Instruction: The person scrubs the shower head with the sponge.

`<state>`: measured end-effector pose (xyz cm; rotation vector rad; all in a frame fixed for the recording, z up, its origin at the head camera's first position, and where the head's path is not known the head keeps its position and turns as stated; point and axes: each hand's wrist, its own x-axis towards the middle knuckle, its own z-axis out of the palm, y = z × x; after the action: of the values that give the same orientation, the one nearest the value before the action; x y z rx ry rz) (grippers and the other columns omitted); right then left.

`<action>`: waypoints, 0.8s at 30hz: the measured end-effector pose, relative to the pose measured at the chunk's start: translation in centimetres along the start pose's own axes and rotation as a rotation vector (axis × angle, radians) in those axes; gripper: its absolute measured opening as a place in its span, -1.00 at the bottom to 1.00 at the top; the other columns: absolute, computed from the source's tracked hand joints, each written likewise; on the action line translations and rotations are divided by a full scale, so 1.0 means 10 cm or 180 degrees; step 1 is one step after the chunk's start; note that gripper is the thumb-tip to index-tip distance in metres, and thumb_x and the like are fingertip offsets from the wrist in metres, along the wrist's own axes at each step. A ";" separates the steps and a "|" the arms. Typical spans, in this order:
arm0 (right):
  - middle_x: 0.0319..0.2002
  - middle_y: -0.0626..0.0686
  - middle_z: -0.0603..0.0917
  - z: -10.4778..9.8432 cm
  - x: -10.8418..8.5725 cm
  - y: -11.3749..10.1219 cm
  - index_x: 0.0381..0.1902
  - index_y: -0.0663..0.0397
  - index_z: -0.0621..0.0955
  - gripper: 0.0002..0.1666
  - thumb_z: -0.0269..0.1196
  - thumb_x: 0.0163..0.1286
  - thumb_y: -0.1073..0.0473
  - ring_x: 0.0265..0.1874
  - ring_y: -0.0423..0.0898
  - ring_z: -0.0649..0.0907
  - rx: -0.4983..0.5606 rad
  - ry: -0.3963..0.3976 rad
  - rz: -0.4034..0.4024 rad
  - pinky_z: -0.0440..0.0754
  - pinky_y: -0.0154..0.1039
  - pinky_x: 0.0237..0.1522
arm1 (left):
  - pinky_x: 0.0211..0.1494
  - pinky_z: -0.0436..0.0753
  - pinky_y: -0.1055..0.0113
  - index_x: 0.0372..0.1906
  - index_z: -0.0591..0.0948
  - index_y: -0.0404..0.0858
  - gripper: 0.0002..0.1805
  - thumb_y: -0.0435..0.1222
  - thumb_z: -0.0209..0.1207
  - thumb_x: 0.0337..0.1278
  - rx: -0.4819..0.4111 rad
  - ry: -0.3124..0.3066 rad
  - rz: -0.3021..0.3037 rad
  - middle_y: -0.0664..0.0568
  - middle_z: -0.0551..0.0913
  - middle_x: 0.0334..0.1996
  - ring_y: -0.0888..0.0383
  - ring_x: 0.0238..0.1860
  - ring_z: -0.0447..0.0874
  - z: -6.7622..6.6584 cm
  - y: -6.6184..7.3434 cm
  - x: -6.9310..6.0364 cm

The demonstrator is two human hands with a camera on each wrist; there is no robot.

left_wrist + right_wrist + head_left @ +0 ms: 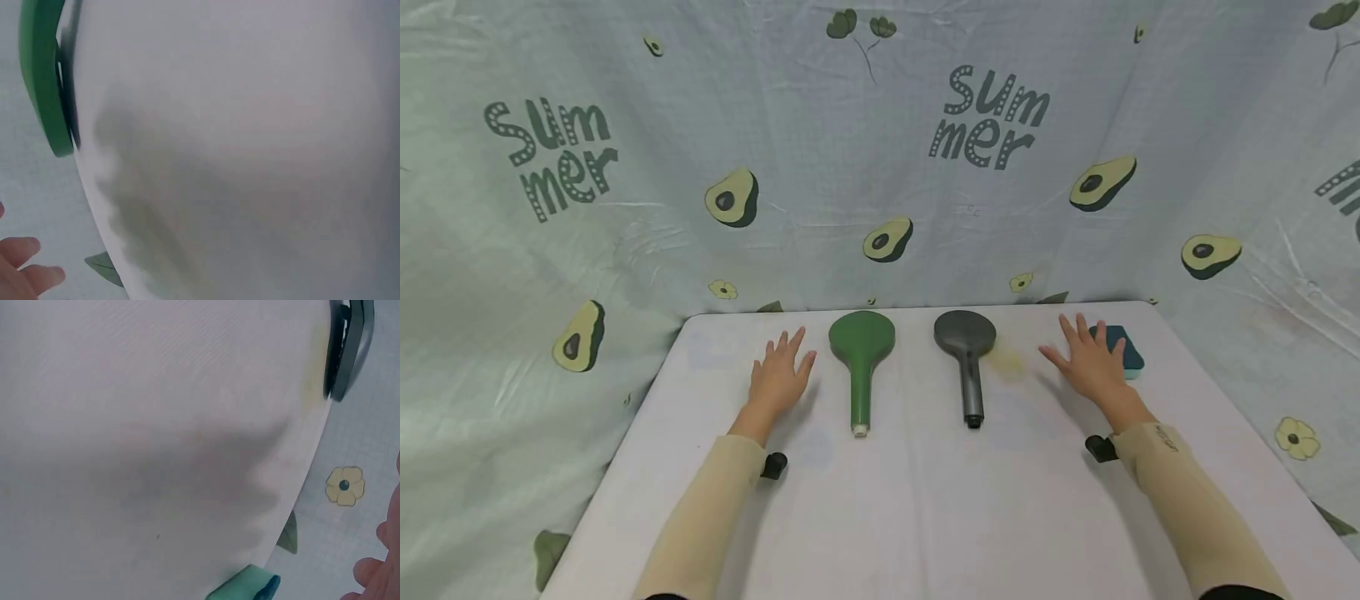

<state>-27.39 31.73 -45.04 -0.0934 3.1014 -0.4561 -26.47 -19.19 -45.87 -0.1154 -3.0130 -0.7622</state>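
Note:
In the head view a green shower head [862,342] lies face-down or face-up, I cannot tell which, its handle toward the front. To its right is a dark grey shower head [966,335]. My left hand [777,379], fingers spread, is left of the green one and holds nothing. Spread the same way, my right hand [1092,364] is beside a blue-and-teal block [1126,348], partly covering it from view. The left wrist view has the green shower head [44,81] and fingertips [37,265]; the right wrist view has the grey one [351,353], the block [244,586] and fingertips [375,575].
A white table [917,508] stretches under both forearms. Behind it and at its sides hangs a pale cloth [820,125] printed with avocados, flowers and lettering. Each wrist carries a small black camera, one on the left [773,466] and one on the right [1101,449].

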 end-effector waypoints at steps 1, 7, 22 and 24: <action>0.58 0.43 -0.20 0.00 -0.01 0.02 0.66 0.17 -0.09 0.09 -0.05 0.56 -0.43 0.49 0.51 -0.29 0.0009 -0.0005 0.0009 -0.40 0.55 0.31 | 0.47 -0.05 -0.39 0.65 0.08 -0.20 -0.33 -0.05 -0.17 0.64 -0.0151 0.0005 0.0019 -0.38 0.01 0.58 -0.43 0.55 -0.10 0.00 0.02 0.00; 0.57 0.47 -0.16 0.01 -0.08 0.12 0.65 0.21 -0.05 0.06 -0.03 0.58 -0.39 0.47 0.56 -0.25 0.0006 0.0001 0.0018 -0.31 0.58 0.31 | 0.46 0.22 -0.21 0.65 0.10 -0.20 -0.36 -0.17 -0.16 0.61 -0.0984 -0.0072 -0.0007 -0.33 0.19 0.53 -0.35 0.48 0.19 0.03 0.11 -0.03; 0.53 0.55 -0.18 -0.10 -0.14 0.39 0.60 0.35 0.00 0.00 -0.10 0.63 -0.33 0.43 0.65 -0.19 0.0128 -0.0031 0.0239 -0.19 0.61 0.30 | 0.22 0.55 -0.10 0.60 0.18 -0.29 -0.38 -0.25 -0.06 0.57 -0.2183 -0.0392 -0.0380 -0.35 0.50 0.33 -0.21 0.23 0.60 0.14 0.31 -0.05; 0.52 0.56 -0.20 -0.10 -0.16 0.43 0.59 0.37 -0.01 -0.02 -0.06 0.63 -0.28 0.43 0.66 -0.19 0.0162 -0.0069 0.0308 -0.18 0.60 0.30 | 0.17 0.60 -0.08 0.61 0.14 -0.27 -0.34 -0.23 -0.02 0.53 -0.2258 -0.0492 -0.0490 -0.36 0.50 0.33 -0.21 0.22 0.60 0.18 0.37 -0.06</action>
<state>-26.09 36.20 -45.30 0.0515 3.0537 -0.5266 -25.60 -15.16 -45.74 0.0478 -2.7406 -1.8759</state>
